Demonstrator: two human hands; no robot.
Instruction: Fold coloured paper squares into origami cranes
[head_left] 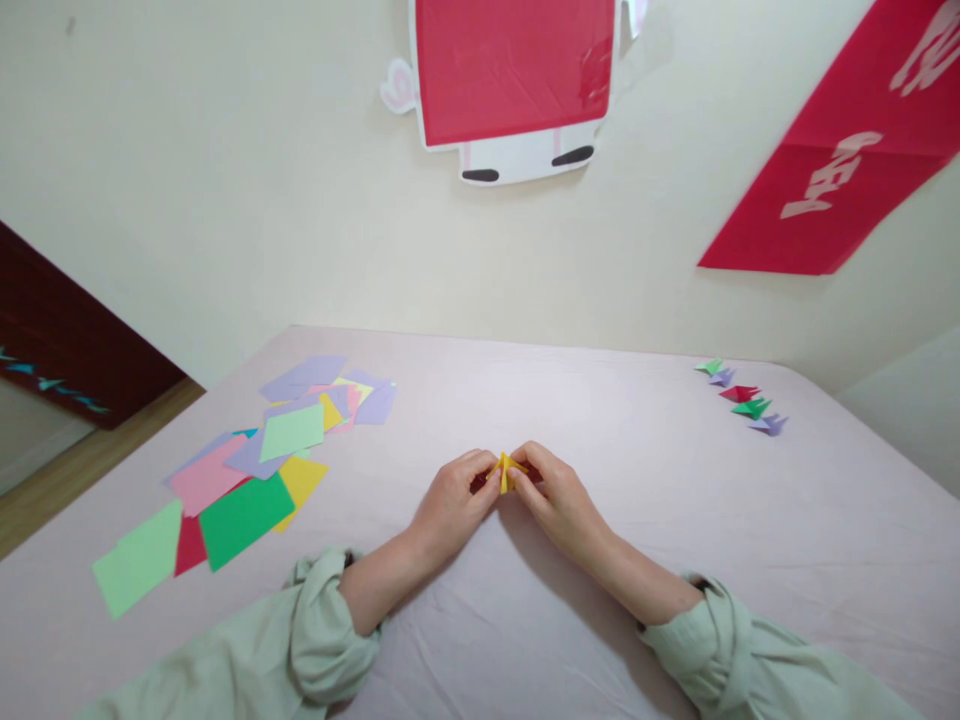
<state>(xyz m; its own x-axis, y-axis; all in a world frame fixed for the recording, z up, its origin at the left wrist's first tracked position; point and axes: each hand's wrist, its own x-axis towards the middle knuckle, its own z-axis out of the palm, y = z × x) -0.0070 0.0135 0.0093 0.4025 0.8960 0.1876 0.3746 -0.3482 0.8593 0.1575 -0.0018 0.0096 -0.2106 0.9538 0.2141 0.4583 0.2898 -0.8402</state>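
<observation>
A small yellow folded paper piece (505,474) with pointed ends is held at the middle of the table, just above the cloth. My left hand (461,497) pinches its left side between thumb and fingers. On the other side my right hand (561,497) grips it the same way, with thumb and forefinger near the centre fold. The fingers cover much of the paper, so its full shape is hidden.
Loose coloured paper sheets (247,520) lie overlapping at the left. Several small folded paper cranes (751,408) stand in a row at the far right. A pale pink cloth (600,400) covers the table, whose back edge meets a wall (300,200) with red decorations.
</observation>
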